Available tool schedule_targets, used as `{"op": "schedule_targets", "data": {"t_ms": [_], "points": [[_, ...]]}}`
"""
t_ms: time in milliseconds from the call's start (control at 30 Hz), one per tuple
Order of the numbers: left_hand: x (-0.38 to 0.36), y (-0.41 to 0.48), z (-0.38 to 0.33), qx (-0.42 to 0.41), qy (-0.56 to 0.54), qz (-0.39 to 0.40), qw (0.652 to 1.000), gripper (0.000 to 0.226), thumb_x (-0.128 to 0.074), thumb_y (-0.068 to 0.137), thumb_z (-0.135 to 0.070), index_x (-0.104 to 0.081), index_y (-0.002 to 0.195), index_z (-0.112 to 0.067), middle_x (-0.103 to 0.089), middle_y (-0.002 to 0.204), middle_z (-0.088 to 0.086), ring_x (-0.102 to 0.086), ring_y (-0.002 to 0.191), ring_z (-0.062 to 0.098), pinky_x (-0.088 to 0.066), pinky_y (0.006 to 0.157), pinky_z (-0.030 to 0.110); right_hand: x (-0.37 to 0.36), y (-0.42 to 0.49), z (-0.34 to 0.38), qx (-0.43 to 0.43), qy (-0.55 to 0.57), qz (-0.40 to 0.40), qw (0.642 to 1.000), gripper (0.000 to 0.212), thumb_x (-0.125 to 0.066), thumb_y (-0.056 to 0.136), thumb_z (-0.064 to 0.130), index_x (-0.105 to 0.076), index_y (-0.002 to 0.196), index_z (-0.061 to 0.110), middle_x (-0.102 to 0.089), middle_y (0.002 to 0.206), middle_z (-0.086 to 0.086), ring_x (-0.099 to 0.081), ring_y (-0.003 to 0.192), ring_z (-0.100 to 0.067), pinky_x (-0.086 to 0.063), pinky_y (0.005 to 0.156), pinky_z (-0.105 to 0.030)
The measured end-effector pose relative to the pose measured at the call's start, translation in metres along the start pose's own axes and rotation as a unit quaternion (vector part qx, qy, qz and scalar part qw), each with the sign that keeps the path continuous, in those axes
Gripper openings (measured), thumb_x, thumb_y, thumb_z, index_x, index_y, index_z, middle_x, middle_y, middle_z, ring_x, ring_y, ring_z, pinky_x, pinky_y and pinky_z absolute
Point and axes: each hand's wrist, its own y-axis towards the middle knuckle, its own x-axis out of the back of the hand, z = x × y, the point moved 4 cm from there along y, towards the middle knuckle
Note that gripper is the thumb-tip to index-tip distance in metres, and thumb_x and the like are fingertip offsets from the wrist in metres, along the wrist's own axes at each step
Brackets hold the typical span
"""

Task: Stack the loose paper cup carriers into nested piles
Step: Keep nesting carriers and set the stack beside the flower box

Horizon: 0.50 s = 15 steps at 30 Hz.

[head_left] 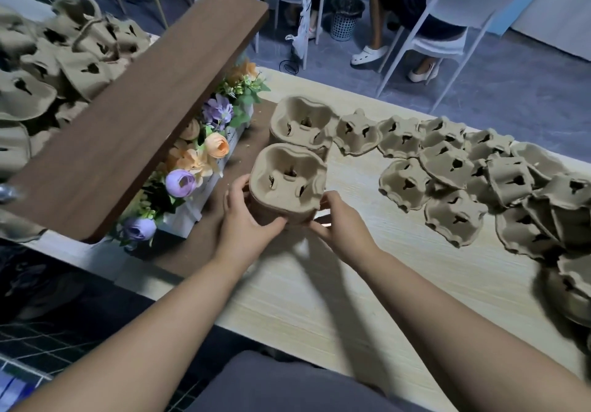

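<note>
Gripping nested pile (287,184): left hand (244,219), right hand (335,219).

No legible text or labels anywhere.

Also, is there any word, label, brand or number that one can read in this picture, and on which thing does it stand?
No text can be read here.
White flower box: small dark print on its side, too blurred to read.
Paper cup carriers, wooden board: no print visible.
</note>
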Motion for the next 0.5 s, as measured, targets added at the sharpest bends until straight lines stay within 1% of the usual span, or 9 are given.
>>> {"op": "schedule_targets", "data": {"t_ms": [100, 167, 233, 367, 433, 500], "points": [[0.002, 0.007, 0.000, -0.008, -0.011, 0.018, 1.000, 0.086, -0.065, 0.050, -0.046, -0.034, 0.129, -0.028, -0.036, 0.129, 0.002, -0.042, 0.123, 0.017, -0.039, 0.107, 0.039, -0.002, 0.004, 0.003, 0.004, -0.020, -0.010, 1.000, 0.037, -0.066, 0.086, 0.023, -0.046, 0.114, 0.010, -0.062, 0.118, -0.002, -0.067, 0.092, -0.019, -0.050, 0.079, -0.038], [0.003, 0.012, 0.002, -0.003, -0.010, 0.027, 1.000, 0.085, -0.066, 0.051, -0.046, -0.030, 0.127, -0.033, -0.035, 0.130, 0.003, -0.042, 0.124, 0.017, -0.039, 0.107, 0.043, -0.003, 0.007, 0.004, 0.008, -0.037, -0.016, 0.999, 0.037, -0.065, 0.087, 0.025, -0.046, 0.115, 0.011, -0.062, 0.119, -0.001, -0.066, 0.091, -0.020, -0.050, 0.080, -0.039], [0.005, 0.013, 0.005, -0.002, -0.009, 0.026, 1.000, 0.087, -0.067, 0.053, -0.046, -0.032, 0.130, -0.031, -0.036, 0.131, 0.003, -0.043, 0.126, 0.019, -0.040, 0.107, 0.045, -0.003, 0.008, 0.004, 0.010, -0.049, -0.017, 0.999, 0.040, -0.065, 0.087, 0.027, -0.045, 0.118, 0.011, -0.061, 0.120, 0.000, -0.066, 0.090, -0.021, -0.050, 0.080, -0.039], [0.004, 0.009, 0.009, 0.011, -0.016, 0.009, 1.000, 0.093, -0.068, 0.054, -0.046, -0.038, 0.138, -0.019, -0.040, 0.137, 0.004, -0.040, 0.131, 0.017, -0.038, 0.109, 0.045, -0.003, 0.006, 0.003, 0.012, -0.061, -0.015, 0.998, 0.039, -0.063, 0.088, 0.028, -0.045, 0.118, 0.011, -0.061, 0.121, 0.001, -0.066, 0.089, -0.021, -0.049, 0.079, -0.037], [0.004, 0.009, 0.010, 0.016, -0.025, 0.000, 1.000, 0.092, -0.069, 0.054, -0.045, -0.039, 0.138, -0.020, -0.041, 0.137, 0.004, -0.041, 0.132, 0.019, -0.039, 0.108, 0.046, -0.004, 0.005, 0.003, 0.015, -0.063, -0.018, 0.998, 0.037, -0.063, 0.089, 0.027, -0.046, 0.117, 0.011, -0.061, 0.120, 0.000, -0.066, 0.090, -0.020, -0.047, 0.077, -0.035], [0.004, 0.010, 0.011, 0.023, -0.040, -0.002, 0.999, 0.090, -0.071, 0.055, -0.043, -0.040, 0.137, -0.026, -0.042, 0.136, 0.002, -0.043, 0.130, 0.018, -0.042, 0.106, 0.047, -0.003, 0.005, 0.005, 0.014, -0.060, -0.019, 0.998, 0.035, -0.063, 0.090, 0.025, -0.047, 0.117, 0.010, -0.062, 0.119, -0.002, -0.066, 0.092, -0.020, -0.047, 0.077, -0.034]]}}
